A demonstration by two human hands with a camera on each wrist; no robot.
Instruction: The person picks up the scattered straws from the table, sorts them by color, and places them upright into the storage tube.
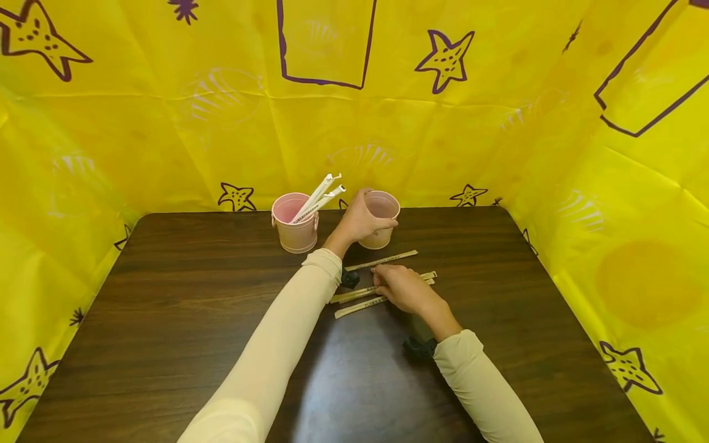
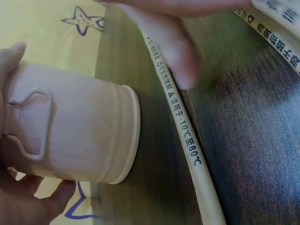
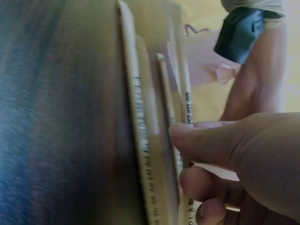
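My left hand grips a small pink bucket near the back of the table, fingers and thumb around its upper part. The left wrist view shows the bucket's side and wire-like handle, tilted by the camera angle. My right hand is just in front, over several paper-wrapped straws. In the right wrist view its thumb and fingers pinch one wrapped straw, with other straws lying alongside. A single wrapped straw lies between the hands and the bucket.
A second pink bucket stands left of the first, with a few white-wrapped straws leaning out of it. Both buckets stand on a dark wooden table, close to its back edge. Yellow patterned sheets hang behind and beside it.
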